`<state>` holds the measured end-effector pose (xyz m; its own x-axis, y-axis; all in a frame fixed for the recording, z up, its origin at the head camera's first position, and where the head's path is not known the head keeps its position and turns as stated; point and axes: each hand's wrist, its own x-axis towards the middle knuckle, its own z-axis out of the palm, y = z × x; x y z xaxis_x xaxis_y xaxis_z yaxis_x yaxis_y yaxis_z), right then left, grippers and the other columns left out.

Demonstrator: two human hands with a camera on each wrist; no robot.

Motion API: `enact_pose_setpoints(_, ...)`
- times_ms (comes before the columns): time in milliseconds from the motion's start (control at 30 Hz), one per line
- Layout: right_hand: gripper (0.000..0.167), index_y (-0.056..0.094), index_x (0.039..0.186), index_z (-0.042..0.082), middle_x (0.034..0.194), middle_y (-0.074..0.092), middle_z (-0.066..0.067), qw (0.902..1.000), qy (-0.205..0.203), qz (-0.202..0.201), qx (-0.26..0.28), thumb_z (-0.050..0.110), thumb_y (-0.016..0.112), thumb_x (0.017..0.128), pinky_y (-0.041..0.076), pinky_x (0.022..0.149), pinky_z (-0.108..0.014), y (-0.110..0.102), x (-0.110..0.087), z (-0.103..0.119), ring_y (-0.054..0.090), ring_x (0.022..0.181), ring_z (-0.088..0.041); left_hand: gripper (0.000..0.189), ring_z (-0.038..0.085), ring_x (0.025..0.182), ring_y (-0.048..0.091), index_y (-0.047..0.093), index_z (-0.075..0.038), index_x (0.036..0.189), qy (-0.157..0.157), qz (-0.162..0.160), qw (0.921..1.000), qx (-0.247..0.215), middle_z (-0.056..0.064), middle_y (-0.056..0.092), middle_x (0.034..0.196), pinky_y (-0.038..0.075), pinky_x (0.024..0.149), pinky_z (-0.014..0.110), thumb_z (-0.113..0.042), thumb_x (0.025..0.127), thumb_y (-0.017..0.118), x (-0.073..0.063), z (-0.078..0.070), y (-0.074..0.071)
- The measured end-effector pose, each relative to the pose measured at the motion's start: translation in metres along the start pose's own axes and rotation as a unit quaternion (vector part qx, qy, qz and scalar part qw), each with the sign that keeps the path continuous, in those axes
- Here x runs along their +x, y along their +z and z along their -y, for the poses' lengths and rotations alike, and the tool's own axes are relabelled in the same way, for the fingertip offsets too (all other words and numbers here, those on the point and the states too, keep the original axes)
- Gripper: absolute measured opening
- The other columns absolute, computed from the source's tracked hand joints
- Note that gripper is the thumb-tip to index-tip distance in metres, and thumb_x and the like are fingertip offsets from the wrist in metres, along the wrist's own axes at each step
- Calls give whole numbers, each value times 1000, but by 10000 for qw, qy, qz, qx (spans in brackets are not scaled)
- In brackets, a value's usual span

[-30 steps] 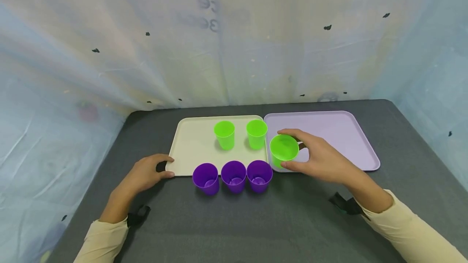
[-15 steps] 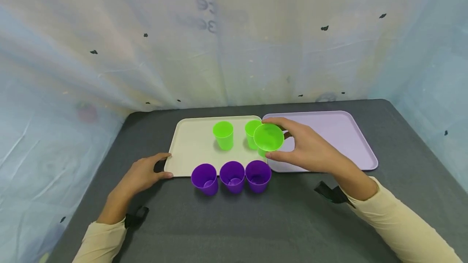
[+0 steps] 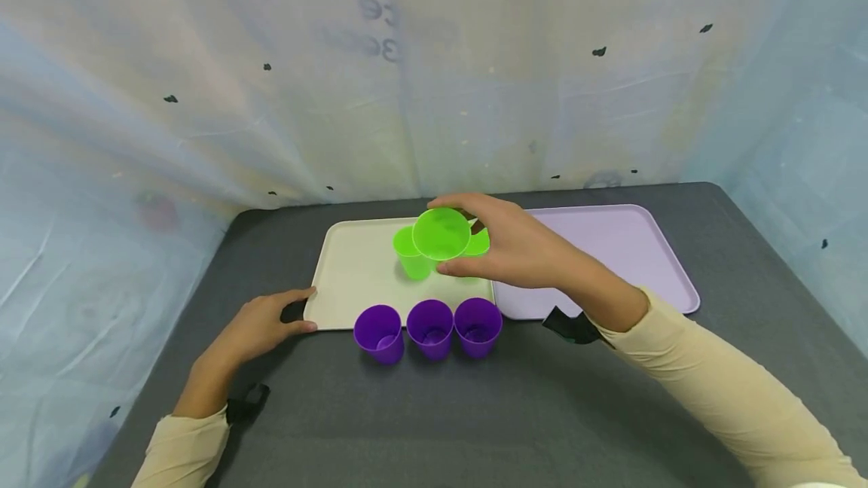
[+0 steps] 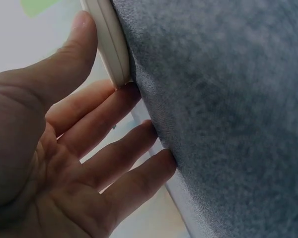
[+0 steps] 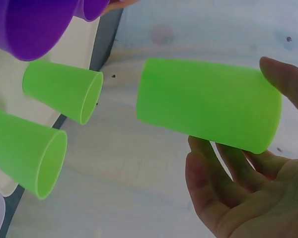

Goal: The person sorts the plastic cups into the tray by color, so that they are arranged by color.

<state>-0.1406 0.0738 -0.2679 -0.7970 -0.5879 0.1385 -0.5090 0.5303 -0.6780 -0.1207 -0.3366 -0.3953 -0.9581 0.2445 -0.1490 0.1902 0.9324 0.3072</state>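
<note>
In the head view, the right hand (image 3: 515,251) holds a green cup (image 3: 441,234) in the air above the cream tray (image 3: 353,269). Its thumb and fingers are clamped on this cup, close to the rim. Behind it, two other green cups (image 3: 405,251) stand upright on the same tray, both partly hidden. Three purple cups (image 3: 430,331) stand in a row on the surface (image 3: 407,428), just beside the near edge of the cream tray. The lilac tray (image 3: 597,239) lies to the right, next to the cream one. The left hand (image 3: 254,330) is at the left edge of the cream tray, near the corner.

As I judge it, two green cups are already placed and the third is not yet set down. The purple cups are outside both trays, so they look like the part which is left.

In the left wrist view, the thumb touches the rim of the cream tray, and the fingers are apart from the thumb, spread along the edge.

In the right wrist view, the held cup sits between thumb and fingers, apart from the two green cups on the tray.
</note>
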Motion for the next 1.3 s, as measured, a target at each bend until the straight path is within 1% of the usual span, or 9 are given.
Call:
enact_pose_setpoints(133, 71, 49, 144, 28, 128, 58, 13, 9997, -95, 184, 88, 44, 79, 82, 54, 91, -35, 3, 15, 4, 56, 114, -12, 68, 48, 128, 53, 54, -10, 144, -2, 4, 10000, -18, 23, 57, 140, 44, 101, 65, -42, 87, 74, 1, -1, 1)
enact_pose_setpoints(267, 70, 48, 144, 27, 122, 62, 12, 9989, -207, 383, 161, 44, 78, 83, 53, 95, -32, 6, 33, 7, 59, 111, -9, 70, 49, 128, 52, 54, -12, 144, -66, -14, 10000, -67, 24, 57, 141, 44, 100, 66, -45, 86, 75, 2, 2, 1)
enact_pose_setpoints(467, 71, 47, 145, 22, 129, 61, 7, 9976, -214, 646, 141, 40, 78, 83, 52, 100, -33, 15, 59, 10, 59, 115, -12, 73, 51, 129, 51, 53, -14, 145, -157, 16, 9998, -80, 25, 55, 141, 43, 99, 67, -49, 84, 75, 4, 1, -1)
enact_pose_setpoints(600, 71, 48, 144, 25, 130, 61, 8, 9970, -136, 758, -14, 44, 78, 82, 51, 99, -31, 22, 74, 11, 58, 116, -11, 73, 50, 129, 51, 53, -13, 144, -157, 21, 9998, -94, 25, 56, 141, 43, 100, 67, -48, 84, 76, 4, -1, -2)
enact_pose_setpoints(733, 70, 48, 143, 25, 131, 60, 9, 9954, -193, 932, -142, 44, 78, 83, 50, 98, -29, 34, 87, 11, 57, 120, -10, 73, 51, 129, 51, 54, -13, 144, -197, 71, 9997, -100, 26, 55, 141, 43, 99, 68, -49, 84, 75, 0, 0, -1)
enact_pose_setpoints(867, 71, 47, 143, 22, 135, 59, 7, 9927, -312, 1128, -281, 44, 78, 83, 47, 104, -29, 46, 101, 10, 55, 125, -11, 73, 52, 127, 51, 54, -12, 143, -221, 57, 9997, -77, 28, 56, 140, 44, 97, 68, -49, 84, 75, -3, 2, -1)
enact_pose_setpoints(1133, 71, 51, 142, 15, 138, 58, 3, 9877, -483, 1241, -815, 45, 78, 84, 44, 108, -27, 60, 125, 6, 53, 127, -13, 73, 51, 127, 52, 55, -12, 143, -167, 46, 9998, -53, 27, 56, 139, 44, 97, 67, -50, 84, 75, -1, 6, -1)
enact_pose_setpoints(1200, 70, 53, 142, 15, 139, 59, 2, 9862, -494, 1329, -854, 45, 78, 84, 43, 108, -27, 65, 129, 5, 52, 129, -14, 74, 51, 126, 53, 55, -12, 143, -195, 50, 9998, -29, 27, 57, 139, 44, 96, 67, -51, 83, 75, -3, 7, -1)
enact_pose_setpoints(1300, 71, 53, 143, 15, 142, 58, 2, 9852, -480, 1413, -846, 45, 78, 84, 42, 110, -27, 67, 135, 2, 51, 133, -14, 75, 52, 125, 53, 55, -12, 143, -198, 31, 9998, 29, 28, 57, 138, 45, 95, 67, -52, 82, 76, -1, 6, -2)
